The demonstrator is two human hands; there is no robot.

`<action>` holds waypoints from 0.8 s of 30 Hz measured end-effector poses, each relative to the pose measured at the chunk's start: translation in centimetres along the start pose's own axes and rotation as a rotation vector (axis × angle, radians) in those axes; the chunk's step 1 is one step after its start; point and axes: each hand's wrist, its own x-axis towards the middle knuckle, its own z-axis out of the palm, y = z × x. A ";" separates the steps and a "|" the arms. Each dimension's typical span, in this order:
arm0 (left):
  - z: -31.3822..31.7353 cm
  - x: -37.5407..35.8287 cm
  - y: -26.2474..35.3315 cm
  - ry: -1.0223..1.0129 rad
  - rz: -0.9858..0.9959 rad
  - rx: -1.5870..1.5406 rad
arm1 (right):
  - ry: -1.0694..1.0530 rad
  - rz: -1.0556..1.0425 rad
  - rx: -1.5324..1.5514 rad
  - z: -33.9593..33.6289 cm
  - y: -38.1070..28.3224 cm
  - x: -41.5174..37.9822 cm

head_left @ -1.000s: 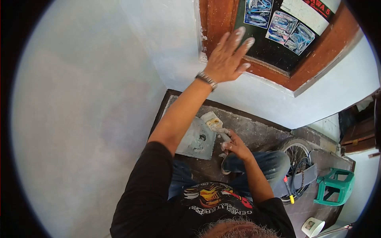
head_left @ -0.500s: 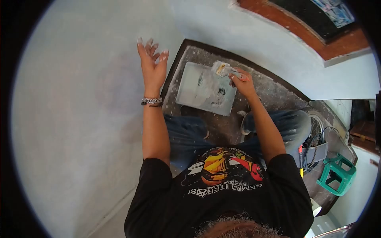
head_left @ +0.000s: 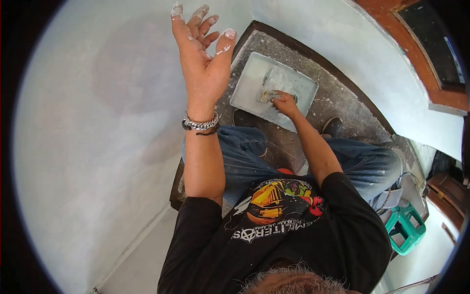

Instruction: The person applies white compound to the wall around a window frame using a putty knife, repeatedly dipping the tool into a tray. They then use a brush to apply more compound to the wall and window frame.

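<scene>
My left hand (head_left: 208,68) is raised beside the pale wall, palm turned up and fingers apart, holding nothing. White paint coats its fingertips and thumb. A chain bracelet (head_left: 200,122) circles that wrist. My right hand (head_left: 285,104) is closed around a paintbrush (head_left: 267,96), most of its handle hidden by the fingers. The brush head is low over the middle of a shallow grey tray (head_left: 244,85), which lies on the floor in front of my feet. Wet whitish paint (head_left: 281,81) is smeared across the tray's inside.
The pale wall (head_left: 98,147) rises close on my left and meets another wall (head_left: 352,54) ahead, with a brown wooden frame (head_left: 416,49). Dark skirting (head_left: 313,51) edges the paint-spattered floor (head_left: 338,88). A green plastic stool (head_left: 406,228) stands behind to my right.
My right hand has brought the brush from the tray's far right corner toward its middle. My left hand has come up closer to the camera, and the view has shifted.
</scene>
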 end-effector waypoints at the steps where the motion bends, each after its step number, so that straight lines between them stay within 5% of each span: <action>1: 0.1 0.0 0.2 -0.001 0.004 0.007 | -0.004 -0.011 -0.009 0.4 0.0 0.5; 17: 0.7 -0.4 0.1 0.050 -0.063 -0.003 | 0.063 -0.066 -0.073 2.9 3.4 2.2; 20: 0.3 -0.4 -0.6 -0.010 0.067 0.082 | 0.250 -0.468 -0.537 3.8 2.9 1.1; 24: 0.1 -0.6 -0.9 -0.030 0.141 0.126 | 0.236 -0.438 -0.469 4.0 2.2 -0.2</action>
